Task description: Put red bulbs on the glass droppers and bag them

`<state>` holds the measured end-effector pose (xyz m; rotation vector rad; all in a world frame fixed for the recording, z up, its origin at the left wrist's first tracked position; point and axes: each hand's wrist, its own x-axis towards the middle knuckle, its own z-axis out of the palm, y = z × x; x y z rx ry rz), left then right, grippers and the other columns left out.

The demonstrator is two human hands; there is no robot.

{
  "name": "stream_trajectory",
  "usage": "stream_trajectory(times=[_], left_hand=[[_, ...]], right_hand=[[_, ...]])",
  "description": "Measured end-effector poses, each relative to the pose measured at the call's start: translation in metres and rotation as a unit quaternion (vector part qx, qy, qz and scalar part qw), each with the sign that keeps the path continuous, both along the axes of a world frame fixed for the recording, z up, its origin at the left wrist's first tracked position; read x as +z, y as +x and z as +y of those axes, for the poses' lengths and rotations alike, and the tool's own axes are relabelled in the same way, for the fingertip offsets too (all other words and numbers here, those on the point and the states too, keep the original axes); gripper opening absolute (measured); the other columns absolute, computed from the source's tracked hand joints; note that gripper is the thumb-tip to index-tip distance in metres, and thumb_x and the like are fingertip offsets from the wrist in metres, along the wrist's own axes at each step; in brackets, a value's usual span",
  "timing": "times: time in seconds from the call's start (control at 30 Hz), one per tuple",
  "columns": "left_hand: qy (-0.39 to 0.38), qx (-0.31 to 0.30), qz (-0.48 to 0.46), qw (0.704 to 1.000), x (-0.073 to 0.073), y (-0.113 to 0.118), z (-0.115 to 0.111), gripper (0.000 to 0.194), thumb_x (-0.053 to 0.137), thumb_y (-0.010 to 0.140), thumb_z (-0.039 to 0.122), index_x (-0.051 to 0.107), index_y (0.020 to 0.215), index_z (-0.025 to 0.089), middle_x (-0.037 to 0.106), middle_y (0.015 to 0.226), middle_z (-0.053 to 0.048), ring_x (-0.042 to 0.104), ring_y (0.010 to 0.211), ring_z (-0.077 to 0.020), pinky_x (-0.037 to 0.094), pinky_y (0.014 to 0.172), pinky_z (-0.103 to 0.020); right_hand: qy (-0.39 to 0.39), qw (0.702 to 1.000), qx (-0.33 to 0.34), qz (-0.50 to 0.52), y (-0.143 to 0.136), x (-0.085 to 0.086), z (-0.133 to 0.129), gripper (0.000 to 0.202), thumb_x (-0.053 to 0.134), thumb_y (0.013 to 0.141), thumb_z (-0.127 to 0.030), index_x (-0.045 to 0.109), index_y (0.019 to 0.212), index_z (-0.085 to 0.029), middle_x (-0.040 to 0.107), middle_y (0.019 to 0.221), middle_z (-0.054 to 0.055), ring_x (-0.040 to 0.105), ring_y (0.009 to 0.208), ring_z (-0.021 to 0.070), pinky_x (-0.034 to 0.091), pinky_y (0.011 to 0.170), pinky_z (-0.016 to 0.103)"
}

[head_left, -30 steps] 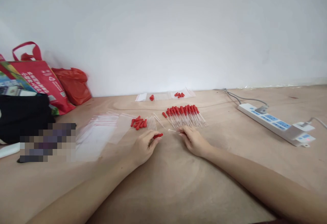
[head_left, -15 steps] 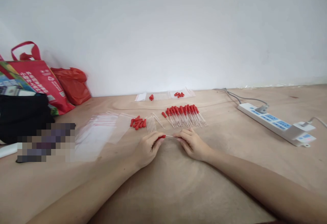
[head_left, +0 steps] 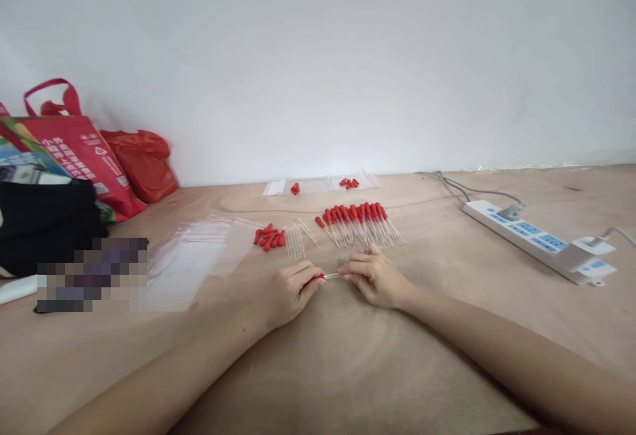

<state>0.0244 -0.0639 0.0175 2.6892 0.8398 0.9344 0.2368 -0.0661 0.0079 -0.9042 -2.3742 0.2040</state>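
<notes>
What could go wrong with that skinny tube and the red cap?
The thin tube might snap or slip if the right hand pushes it too hard against the red cap in the left hand. The right hand could also bump the red-topped tubes lying just beyond it.

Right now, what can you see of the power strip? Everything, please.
The power strip is a long white bar, plastic by its look, with blue socket panels. It lies flat and slantwise on the table, right of the right hand, untouched by it. A grey plug and a white adapter sit in it; a pinkish light shows at the near end.
</notes>
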Motion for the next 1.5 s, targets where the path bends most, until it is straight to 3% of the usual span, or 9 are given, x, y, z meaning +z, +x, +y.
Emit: stream_trajectory(times=[0.23, 0.63, 0.8, 0.9, 1.0, 1.07, 1.2, 1.33, 1.5], left_hand=[[0.01, -0.018, 0.017, 1.0, 0.0, 0.002, -0.001, 0.019, 0.039, 0.086, 0.02, 0.054, 0.078, 0.013, 0.054, 0.069, -0.003, 0.05, 0.06, -0.0114, 0.039, 0.056, -0.021], [0.018, -0.046, 0.029, 0.998, -0.001, 0.003, 0.001, 0.017, 0.038, 0.086, 0.019, 0.053, 0.08, 0.013, 0.054, 0.07, -0.004, 0.051, 0.063, -0.0123, 0.041, 0.058, -0.022], [0.032, -0.023, 0.013, 0.999, -0.001, -0.001, 0.009, 0.015, 0.038, 0.087, 0.018, 0.053, 0.085, 0.015, 0.056, 0.076, -0.004, 0.053, 0.07, -0.0132, 0.043, 0.064, -0.024], [0.058, 0.014, 0.006, 0.998, 0.0, -0.007, 0.014, 0.016, 0.042, 0.086, 0.021, 0.052, 0.098, 0.017, 0.057, 0.086, -0.005, 0.054, 0.08, -0.0151, 0.044, 0.073, -0.027], [0.09, 0.105, 0.006, 0.99, 0.0, -0.016, 0.02, 0.03, 0.05, 0.081, 0.027, 0.047, 0.11, 0.018, 0.054, 0.098, -0.008, 0.05, 0.094, -0.0199, 0.041, 0.083, -0.033], [0.107, 0.184, 0.005, 0.977, 0.001, -0.024, 0.025, 0.032, 0.053, 0.078, 0.03, 0.048, 0.107, 0.017, 0.054, 0.099, -0.008, 0.049, 0.096, -0.0225, 0.039, 0.085, -0.036], [0.111, 0.304, 0.005, 0.946, 0.0, -0.04, 0.039, 0.023, 0.053, 0.076, 0.03, 0.053, 0.094, 0.016, 0.056, 0.089, -0.007, 0.051, 0.086, -0.0231, 0.04, 0.079, -0.037], [0.098, 0.363, 0.017, 0.926, -0.001, -0.053, 0.049, 0.021, 0.053, 0.074, 0.031, 0.054, 0.09, 0.017, 0.056, 0.086, -0.006, 0.05, 0.083, -0.023, 0.039, 0.077, -0.036], [0.074, 0.388, 0.045, 0.918, -0.002, -0.054, 0.049, 0.022, 0.054, 0.073, 0.032, 0.055, 0.089, 0.018, 0.055, 0.085, -0.006, 0.049, 0.083, -0.0232, 0.039, 0.075, -0.035]], right_hand=[[0.027, 1.0, -0.008, -0.007, -0.007, -0.001, -0.006, 0.017, 0.04, 0.081, -0.015, 0.057, 0.082, -0.016, 0.061, 0.073, 0.002, 0.048, 0.063, 0.0113, 0.022, 0.066, 0.029], [-0.003, 1.0, -0.016, 0.013, -0.017, -0.004, -0.01, 0.018, 0.039, 0.082, -0.015, 0.056, 0.081, -0.015, 0.06, 0.071, 0.002, 0.048, 0.061, 0.0108, 0.025, 0.064, 0.026], [0.019, 0.998, -0.033, -0.047, -0.021, 0.007, -0.008, 0.02, 0.039, 0.084, -0.018, 0.058, 0.086, -0.016, 0.062, 0.078, 0.004, 0.051, 0.07, 0.0132, 0.028, 0.066, 0.027], [0.027, 0.993, -0.047, -0.103, -0.018, 0.019, -0.003, 0.017, 0.044, 0.08, -0.018, 0.061, 0.079, -0.016, 0.063, 0.075, 0.005, 0.052, 0.073, 0.0153, 0.03, 0.066, 0.028], [-0.035, 0.993, -0.091, -0.06, -0.005, 0.027, 0.014, 0.018, 0.044, 0.077, -0.015, 0.062, 0.074, -0.016, 0.063, 0.071, 0.004, 0.053, 0.066, 0.0128, 0.033, 0.06, 0.023], [-0.076, 0.983, -0.166, 0.012, 0.006, 0.03, 0.033, 0.017, 0.045, 0.076, -0.015, 0.061, 0.072, -0.016, 0.063, 0.069, 0.003, 0.054, 0.061, 0.0113, 0.035, 0.057, 0.021], [-0.101, 0.929, -0.34, 0.105, 0.021, 0.031, 0.072, 0.014, 0.049, 0.073, -0.019, 0.062, 0.073, -0.014, 0.065, 0.072, 0.006, 0.057, 0.064, 0.0127, 0.037, 0.058, 0.02], [-0.121, 0.901, -0.405, 0.096, 0.019, 0.024, 0.092, 0.015, 0.05, 0.07, -0.017, 0.062, 0.077, -0.013, 0.065, 0.074, 0.008, 0.058, 0.067, 0.014, 0.037, 0.057, 0.02], [-0.116, 0.9, -0.418, 0.043, 0.014, 0.013, 0.098, 0.016, 0.051, 0.07, -0.018, 0.061, 0.081, -0.013, 0.065, 0.078, 0.009, 0.058, 0.074, 0.0163, 0.038, 0.062, 0.022]])
